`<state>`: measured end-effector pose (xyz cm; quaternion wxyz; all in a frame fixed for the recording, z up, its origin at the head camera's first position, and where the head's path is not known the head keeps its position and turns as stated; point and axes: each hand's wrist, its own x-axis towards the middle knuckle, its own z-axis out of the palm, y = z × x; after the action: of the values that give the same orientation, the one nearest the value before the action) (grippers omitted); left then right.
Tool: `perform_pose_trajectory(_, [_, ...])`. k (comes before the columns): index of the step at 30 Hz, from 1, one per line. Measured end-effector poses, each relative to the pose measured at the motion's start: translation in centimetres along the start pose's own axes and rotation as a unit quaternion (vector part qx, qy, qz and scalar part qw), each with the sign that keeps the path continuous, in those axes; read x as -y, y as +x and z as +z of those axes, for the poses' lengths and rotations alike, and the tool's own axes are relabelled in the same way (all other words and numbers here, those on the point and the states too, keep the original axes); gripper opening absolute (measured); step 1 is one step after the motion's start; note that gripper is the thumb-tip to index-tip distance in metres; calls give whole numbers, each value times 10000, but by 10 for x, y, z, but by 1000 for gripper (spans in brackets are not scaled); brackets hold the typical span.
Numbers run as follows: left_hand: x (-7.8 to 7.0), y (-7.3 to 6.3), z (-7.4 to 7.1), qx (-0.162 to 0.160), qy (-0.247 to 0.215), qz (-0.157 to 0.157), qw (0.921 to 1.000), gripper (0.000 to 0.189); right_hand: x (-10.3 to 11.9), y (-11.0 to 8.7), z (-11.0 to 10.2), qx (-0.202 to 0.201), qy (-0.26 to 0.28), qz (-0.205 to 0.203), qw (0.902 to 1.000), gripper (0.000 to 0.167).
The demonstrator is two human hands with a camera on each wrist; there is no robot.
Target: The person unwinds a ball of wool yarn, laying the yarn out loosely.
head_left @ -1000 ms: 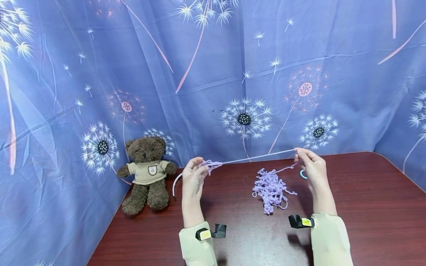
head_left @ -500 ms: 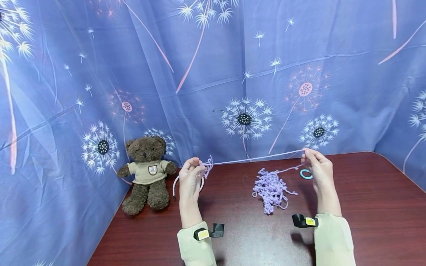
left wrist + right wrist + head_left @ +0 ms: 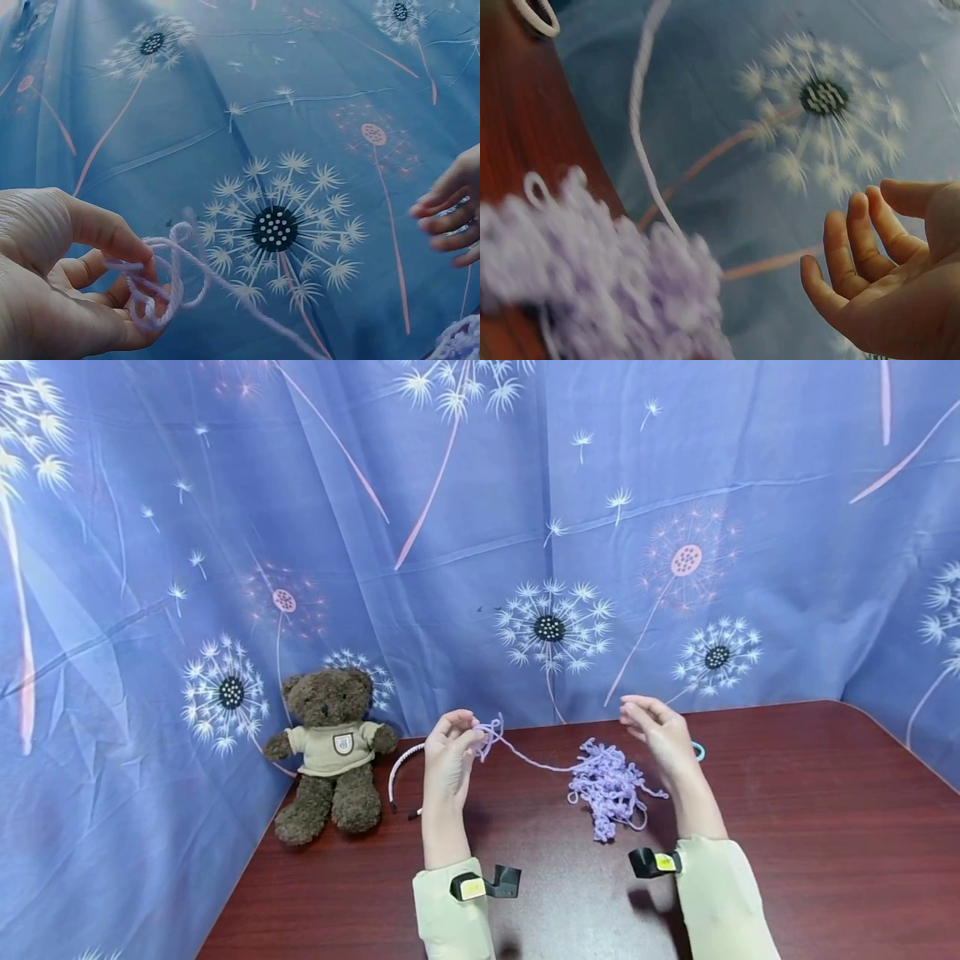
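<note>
My left hand pinches several loose loops of purple yarn between thumb and fingers. From those loops a single strand sags down to a tangled purple yarn heap on the table. To the right of the heap and above the table, my right hand is raised, holding nothing. In the right wrist view its fingers are loosely bent and apart from the yarn. The strand also shows slack in the left wrist view.
A brown teddy bear in a beige shirt sits at the table's left. Behind my left hand lies a pale headband, partly hidden. A turquoise ring is beside my right hand. A blue dandelion curtain backs the reddish-brown table.
My right hand has let go of the strand and moved left. The strand, stretched taut between both hands before, now hangs slack. My left hand has shifted slightly right with the loops.
</note>
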<state>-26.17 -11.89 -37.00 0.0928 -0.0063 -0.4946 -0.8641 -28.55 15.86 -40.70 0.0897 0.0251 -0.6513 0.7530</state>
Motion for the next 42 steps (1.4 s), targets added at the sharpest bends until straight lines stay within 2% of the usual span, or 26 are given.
perform_pose_trajectory(1, [0, 0, 1, 25, -8, 0, 10000, 36, 0, 0, 6, 121, -122, 8, 9999, 12])
perform_pose_trajectory(4, [2, 0, 3, 48, -55, -8, 10000, 35, 0, -2, 25, 465, -557, 29, 9974, 29])
perform_pose_trajectory(7, [2, 0, 4, 52, -76, -18, 10000, 35, -1, -6, 47, 866, -1016, -69, 9910, 39])
perform_pose_trajectory(10, [3, -1, 5, 61, -62, -27, 10000, 35, -4, -14, 70, 1392, -1426, -135, 9798, 38])
perform_pose_trajectory(13, [3, -1, 5, 71, -16, -15, 10000, 34, -7, -22, 87, 2056, -1585, -112, 9657, 39])
perform_pose_trajectory(15, [4, -1, 5, 70, 2, 5, 10000, 34, -8, -25, 94, 2381, -1683, -115, 9565, 38])
perform_pose_trajectory(17, [4, -1, 5, 65, -3, 27, 10000, 34, -8, -27, 96, 2555, -1695, -149, 9517, 36])
perform_pose_trajectory(21, [4, 0, 3, 26, 3, 26, 10000, 34, -6, -25, 91, 2438, -1608, -160, 9563, 32])
perform_pose_trajectory(27, [3, 0, 0, 16, -35, 13, 10000, 32, 0, -18, 72, 1881, -1408, -112, 9719, 34])
perform_pose_trajectory(34, [1, 1, -2, -32, -88, 45, 9999, 33, 2, -9, 49, 1374, -773, 99, 9874, 31])
perform_pose_trajectory(42, [-1, 2, -6, -88, -119, 46, 9999, 33, 6, -6, 27, 941, -643, 195, 9933, 15])
